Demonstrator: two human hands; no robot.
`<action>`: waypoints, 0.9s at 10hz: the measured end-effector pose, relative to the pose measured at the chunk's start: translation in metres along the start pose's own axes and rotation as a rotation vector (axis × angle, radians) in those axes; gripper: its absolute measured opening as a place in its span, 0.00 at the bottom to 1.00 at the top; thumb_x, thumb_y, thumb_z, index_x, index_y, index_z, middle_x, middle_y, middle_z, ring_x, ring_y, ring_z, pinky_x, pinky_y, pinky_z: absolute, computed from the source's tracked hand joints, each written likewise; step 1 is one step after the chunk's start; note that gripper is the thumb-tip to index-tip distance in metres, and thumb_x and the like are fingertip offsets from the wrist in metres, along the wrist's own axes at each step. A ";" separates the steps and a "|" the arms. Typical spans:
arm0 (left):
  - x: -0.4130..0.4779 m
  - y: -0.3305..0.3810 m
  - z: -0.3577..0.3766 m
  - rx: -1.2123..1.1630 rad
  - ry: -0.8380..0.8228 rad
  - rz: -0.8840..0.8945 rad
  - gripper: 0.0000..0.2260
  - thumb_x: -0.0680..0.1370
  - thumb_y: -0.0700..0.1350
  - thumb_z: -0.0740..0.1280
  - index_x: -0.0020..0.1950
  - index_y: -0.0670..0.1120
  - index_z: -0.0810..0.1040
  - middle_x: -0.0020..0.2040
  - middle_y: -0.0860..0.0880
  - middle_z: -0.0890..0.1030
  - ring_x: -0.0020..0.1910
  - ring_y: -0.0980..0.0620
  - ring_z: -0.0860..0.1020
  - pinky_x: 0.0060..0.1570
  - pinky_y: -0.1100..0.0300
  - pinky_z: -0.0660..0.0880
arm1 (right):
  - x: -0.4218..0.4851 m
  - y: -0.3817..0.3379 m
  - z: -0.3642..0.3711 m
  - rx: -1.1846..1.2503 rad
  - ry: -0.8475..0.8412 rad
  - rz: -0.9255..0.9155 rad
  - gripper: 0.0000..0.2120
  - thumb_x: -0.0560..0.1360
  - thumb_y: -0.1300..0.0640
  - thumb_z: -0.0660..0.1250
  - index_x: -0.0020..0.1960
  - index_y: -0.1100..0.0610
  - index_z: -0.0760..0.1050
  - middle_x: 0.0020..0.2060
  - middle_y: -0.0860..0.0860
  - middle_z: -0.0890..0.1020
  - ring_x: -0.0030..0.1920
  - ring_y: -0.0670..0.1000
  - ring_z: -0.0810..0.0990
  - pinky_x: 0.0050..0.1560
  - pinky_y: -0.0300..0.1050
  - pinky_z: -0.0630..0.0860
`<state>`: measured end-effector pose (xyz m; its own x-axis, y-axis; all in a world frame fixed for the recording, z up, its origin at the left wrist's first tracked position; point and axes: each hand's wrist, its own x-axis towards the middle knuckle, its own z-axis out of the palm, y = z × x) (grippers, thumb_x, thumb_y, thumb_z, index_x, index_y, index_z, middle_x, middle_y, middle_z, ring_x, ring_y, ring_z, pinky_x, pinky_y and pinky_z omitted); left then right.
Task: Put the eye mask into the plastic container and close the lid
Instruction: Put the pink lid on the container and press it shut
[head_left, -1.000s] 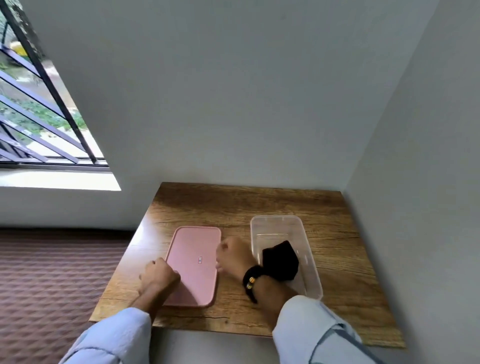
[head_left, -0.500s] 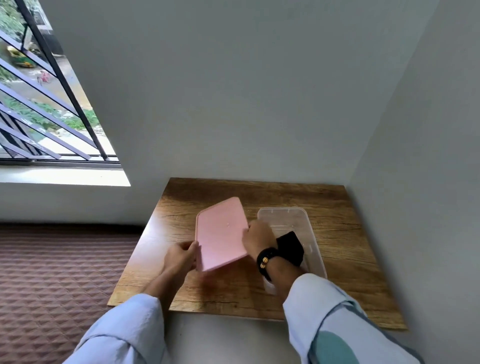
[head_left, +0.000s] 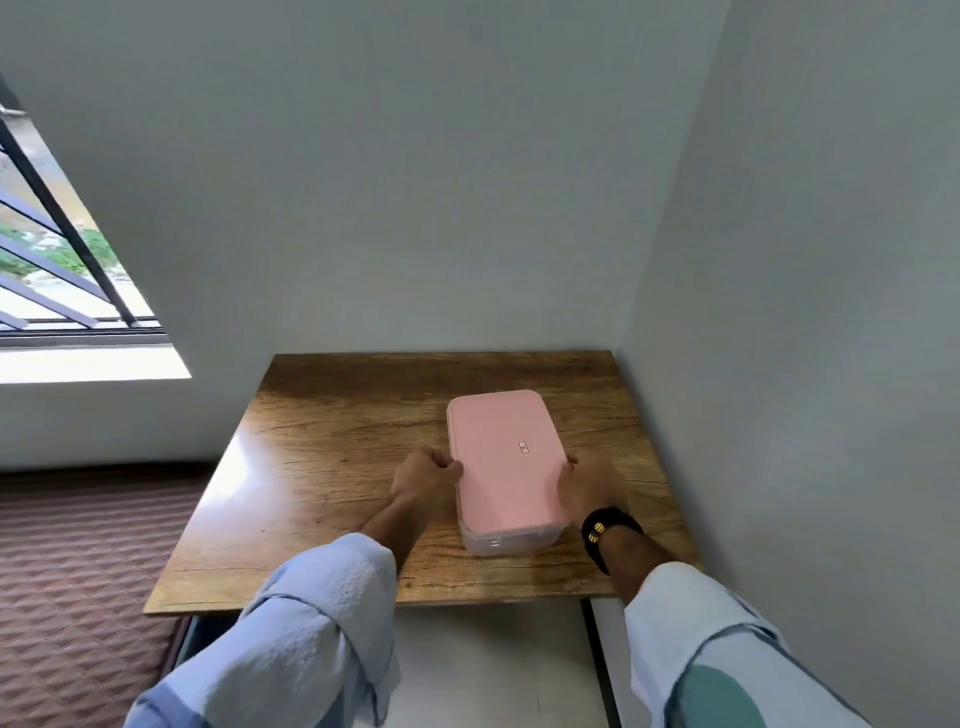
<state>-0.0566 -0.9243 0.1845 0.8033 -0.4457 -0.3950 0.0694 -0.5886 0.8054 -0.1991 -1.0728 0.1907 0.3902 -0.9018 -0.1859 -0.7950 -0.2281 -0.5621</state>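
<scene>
1. Pink lid (head_left: 506, 462) lies flat on the clear plastic container (head_left: 511, 543), right of centre in the frame, on the wooden worktop (head_left: 322, 467).
2. Left hand (head_left: 423, 480) curled closed, knuckles against the lid's left edge.
3. Right hand (head_left: 584, 486) grips the lid's right edge; black wristband (head_left: 605, 527) below it.
4. Eye mask not visible; the lid covers the container's interior.
5. Barred window (head_left: 57, 275) at the frame's left edge.
</scene>
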 end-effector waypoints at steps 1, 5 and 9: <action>0.000 -0.001 0.002 0.015 0.014 -0.023 0.08 0.81 0.44 0.69 0.43 0.48 0.83 0.45 0.47 0.87 0.43 0.48 0.88 0.50 0.48 0.87 | 0.003 0.008 0.008 0.046 -0.049 -0.021 0.16 0.82 0.60 0.59 0.62 0.57 0.82 0.58 0.55 0.85 0.57 0.58 0.82 0.48 0.42 0.72; 0.004 -0.002 0.011 -0.020 -0.033 0.039 0.19 0.87 0.45 0.56 0.78 0.49 0.70 0.68 0.42 0.79 0.62 0.40 0.82 0.58 0.38 0.83 | 0.028 0.003 0.026 0.031 -0.226 -0.024 0.19 0.85 0.52 0.51 0.70 0.57 0.70 0.64 0.57 0.80 0.62 0.59 0.79 0.61 0.53 0.74; 0.025 -0.009 0.019 0.522 -0.061 0.194 0.31 0.84 0.62 0.51 0.85 0.51 0.52 0.73 0.41 0.71 0.64 0.42 0.79 0.62 0.41 0.81 | 0.080 -0.022 0.053 0.165 -0.082 -0.071 0.20 0.85 0.50 0.51 0.62 0.60 0.77 0.57 0.59 0.83 0.51 0.59 0.78 0.49 0.48 0.71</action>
<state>-0.0483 -0.9431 0.1587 0.7356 -0.6079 -0.2989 -0.3904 -0.7410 0.5464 -0.1254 -1.1201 0.1454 0.4846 -0.8511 -0.2020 -0.6796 -0.2210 -0.6995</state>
